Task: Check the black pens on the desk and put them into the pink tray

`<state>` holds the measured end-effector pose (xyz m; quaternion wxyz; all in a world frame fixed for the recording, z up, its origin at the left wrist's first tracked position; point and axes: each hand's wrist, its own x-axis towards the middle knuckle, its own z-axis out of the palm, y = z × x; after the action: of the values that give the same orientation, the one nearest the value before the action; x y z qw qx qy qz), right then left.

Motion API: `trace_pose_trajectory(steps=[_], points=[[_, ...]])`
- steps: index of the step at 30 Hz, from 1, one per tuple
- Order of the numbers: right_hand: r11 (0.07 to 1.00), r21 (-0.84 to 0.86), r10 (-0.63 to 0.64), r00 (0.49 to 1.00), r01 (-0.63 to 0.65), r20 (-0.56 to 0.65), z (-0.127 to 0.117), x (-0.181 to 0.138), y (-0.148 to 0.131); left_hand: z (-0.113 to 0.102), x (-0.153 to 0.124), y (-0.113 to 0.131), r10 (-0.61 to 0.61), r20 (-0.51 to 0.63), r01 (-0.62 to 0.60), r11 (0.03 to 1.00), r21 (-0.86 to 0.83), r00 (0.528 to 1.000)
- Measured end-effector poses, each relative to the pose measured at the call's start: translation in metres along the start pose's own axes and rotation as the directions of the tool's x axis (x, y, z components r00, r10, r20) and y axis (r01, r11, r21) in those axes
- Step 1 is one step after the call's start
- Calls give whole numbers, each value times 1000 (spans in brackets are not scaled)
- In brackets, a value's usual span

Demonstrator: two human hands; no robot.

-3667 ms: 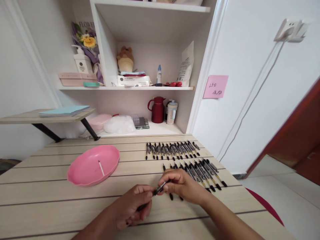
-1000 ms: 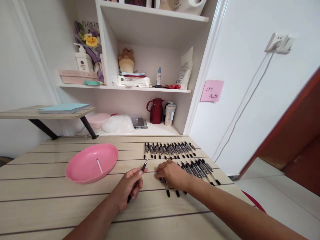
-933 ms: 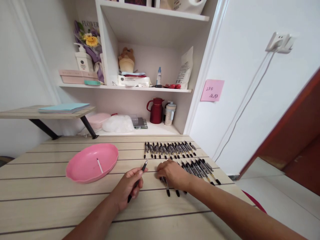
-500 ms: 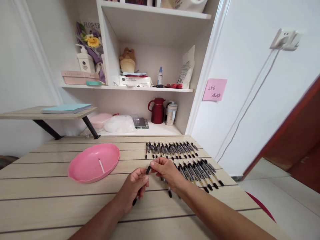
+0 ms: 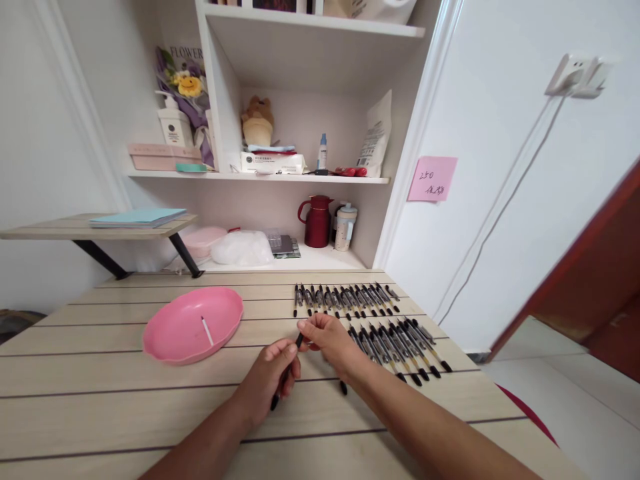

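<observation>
My left hand [image 5: 270, 375] is closed around a black pen [image 5: 286, 375], which points up and away from me over the wooden table [image 5: 120, 407]. My right hand [image 5: 327, 339] pinches the pen's upper tip with thumb and fingers. Just right of my hands lies a near row of black pens [image 5: 400, 340], and a far row of black pens [image 5: 345, 299] lies behind it. A pink dish [image 5: 193, 324] to the left holds one thin white refill [image 5: 205, 330].
Behind the table stands a white shelf unit with a red jug [image 5: 317, 221], a cup, a plastic bag, boxes and bottles. A pink sticky note [image 5: 431, 179] hangs on the right wall. A small side shelf [image 5: 90, 230] carries a teal folder.
My right hand left the near row of pens and came to the tip of the pen in my left hand. The left hand stayed closed on it.
</observation>
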<state>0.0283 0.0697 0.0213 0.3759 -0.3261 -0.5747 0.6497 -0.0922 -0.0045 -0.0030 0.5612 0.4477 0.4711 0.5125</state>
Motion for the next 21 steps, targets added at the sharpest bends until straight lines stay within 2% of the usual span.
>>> trace_pose_trajectory(steps=[5, 10, 14, 18, 21], points=[[996, 86, 34, 999, -35, 16, 2, 0, -1, 0, 1, 0, -8, -13, 8, 1000, 0, 1000], [995, -27, 94, 994, -95, -51, 3, -2, -3, -1, 1, 2, -13, -10, 12, 1000, -15, 1000], [994, 63, 90, 996, -91, 14, 4, -1, -4, -2, 2, 2, -18, -23, 18, 999, -32, 1000], [993, 16, 113, 993, -113, -26, 4, -1, -4, -1, 1, 1, -8, -16, 8, 1000, -26, 1000], [995, 54, 80, 997, -82, 21, 4, -1, -4, -1, 1, 2, -19, -20, 18, 999, -30, 1000]])
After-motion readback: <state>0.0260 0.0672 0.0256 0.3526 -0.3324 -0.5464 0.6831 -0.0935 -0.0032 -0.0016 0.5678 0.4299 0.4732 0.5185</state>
